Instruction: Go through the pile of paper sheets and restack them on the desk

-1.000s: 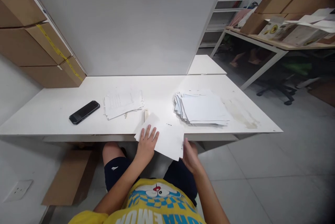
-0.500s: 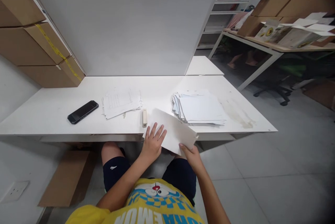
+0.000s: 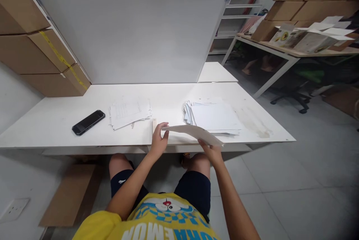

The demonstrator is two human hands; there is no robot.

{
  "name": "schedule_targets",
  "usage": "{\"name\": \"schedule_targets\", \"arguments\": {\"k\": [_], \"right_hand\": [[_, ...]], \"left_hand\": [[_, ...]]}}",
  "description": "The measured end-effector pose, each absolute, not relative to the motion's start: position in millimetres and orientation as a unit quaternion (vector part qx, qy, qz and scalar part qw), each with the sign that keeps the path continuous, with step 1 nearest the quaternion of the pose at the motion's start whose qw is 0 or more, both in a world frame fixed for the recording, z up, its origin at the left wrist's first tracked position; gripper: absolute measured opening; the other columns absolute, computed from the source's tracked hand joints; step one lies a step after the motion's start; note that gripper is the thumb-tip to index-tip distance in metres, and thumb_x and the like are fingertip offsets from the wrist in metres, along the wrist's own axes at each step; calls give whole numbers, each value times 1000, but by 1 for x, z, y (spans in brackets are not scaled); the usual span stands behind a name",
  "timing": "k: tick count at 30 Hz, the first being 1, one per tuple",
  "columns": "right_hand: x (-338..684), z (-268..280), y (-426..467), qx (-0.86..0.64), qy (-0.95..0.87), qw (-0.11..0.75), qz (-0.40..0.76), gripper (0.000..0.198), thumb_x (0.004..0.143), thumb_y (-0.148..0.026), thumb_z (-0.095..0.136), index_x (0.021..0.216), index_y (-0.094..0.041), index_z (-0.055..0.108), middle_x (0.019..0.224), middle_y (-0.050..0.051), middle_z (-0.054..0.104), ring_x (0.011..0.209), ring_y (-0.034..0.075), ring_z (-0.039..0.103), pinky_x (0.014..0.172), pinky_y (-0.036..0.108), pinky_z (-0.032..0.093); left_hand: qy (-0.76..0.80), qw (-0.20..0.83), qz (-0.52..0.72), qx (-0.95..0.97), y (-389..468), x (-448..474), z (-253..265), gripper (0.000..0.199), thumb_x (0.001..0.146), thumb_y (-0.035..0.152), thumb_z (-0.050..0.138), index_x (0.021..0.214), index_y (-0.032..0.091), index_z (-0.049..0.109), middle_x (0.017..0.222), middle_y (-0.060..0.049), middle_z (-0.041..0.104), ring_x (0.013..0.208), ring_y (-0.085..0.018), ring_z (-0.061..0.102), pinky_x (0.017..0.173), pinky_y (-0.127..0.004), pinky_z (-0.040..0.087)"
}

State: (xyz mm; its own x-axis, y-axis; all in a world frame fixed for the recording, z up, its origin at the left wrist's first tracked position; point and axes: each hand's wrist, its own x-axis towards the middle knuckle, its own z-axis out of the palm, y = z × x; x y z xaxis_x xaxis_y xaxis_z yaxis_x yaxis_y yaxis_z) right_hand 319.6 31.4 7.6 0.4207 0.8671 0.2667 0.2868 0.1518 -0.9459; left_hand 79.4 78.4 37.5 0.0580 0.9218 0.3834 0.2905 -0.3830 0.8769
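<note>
Between my hands a few sheets of paper (image 3: 193, 131) are held above the table's front edge, bowed and seen nearly edge-on. My left hand (image 3: 159, 140) pinches their left end, fingers above and thumb below. At the lower right end, my right hand (image 3: 211, 152) grips the paper. A small cream stapler (image 3: 154, 124) lies just beyond my left hand, partly hidden by it. Behind the held paper, to the right, is an untidy stack of paper (image 3: 217, 116). A smaller pile of printed sheets (image 3: 127, 112) rests left of the stapler.
A black phone (image 3: 88, 122) lies on the white table (image 3: 64, 109) at the left. A whiteboard (image 3: 131, 38) stands across the back. Cardboard boxes (image 3: 50, 82) are stacked at the left. Another table (image 3: 269, 47) with boxes is at the right, a person's legs beneath it.
The paper has tipped from facing me to nearly edge-on. My left hand has gone from lying spread on it to pinching its left end; my right hand has shifted slightly right and up.
</note>
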Motion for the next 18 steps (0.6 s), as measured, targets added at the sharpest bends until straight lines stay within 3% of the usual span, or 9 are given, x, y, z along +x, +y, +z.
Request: {"name": "schedule_targets", "arguments": {"k": [5,10,13,18], "right_hand": [[318,5,32,-579,-372,671,276,51,70,-50,67,107,-15,66,102,10,71,99,25,62,91,41,46],[301,4,16,-602,-359,631,332,46,70,-52,66,98,-16,68,97,11,71,97,26,62,88,41,48],[295,-3,5,-610,-352,623,340,44,70,-53,66,94,-16,68,94,11,72,93,26,63,83,39,50],[286,-15,-2,-603,-412,505,459,45,65,-55,68,91,-19,71,87,8,74,84,27,65,73,37,52]], "left_hand": [[473,334,485,655,78,83,34,24,88,25,49,111,20,56,106,-8,63,102,-20,59,93,-34,45],[488,362,451,653,59,81,43,20,83,35,57,95,21,65,88,-6,65,88,-22,60,86,-32,46],[504,372,497,600,38,70,43,19,79,40,60,81,22,66,77,-4,63,80,-21,58,80,-29,46],[581,398,546,453,-1,45,13,29,79,47,59,70,20,59,63,1,53,64,-16,50,63,-24,42]]}}
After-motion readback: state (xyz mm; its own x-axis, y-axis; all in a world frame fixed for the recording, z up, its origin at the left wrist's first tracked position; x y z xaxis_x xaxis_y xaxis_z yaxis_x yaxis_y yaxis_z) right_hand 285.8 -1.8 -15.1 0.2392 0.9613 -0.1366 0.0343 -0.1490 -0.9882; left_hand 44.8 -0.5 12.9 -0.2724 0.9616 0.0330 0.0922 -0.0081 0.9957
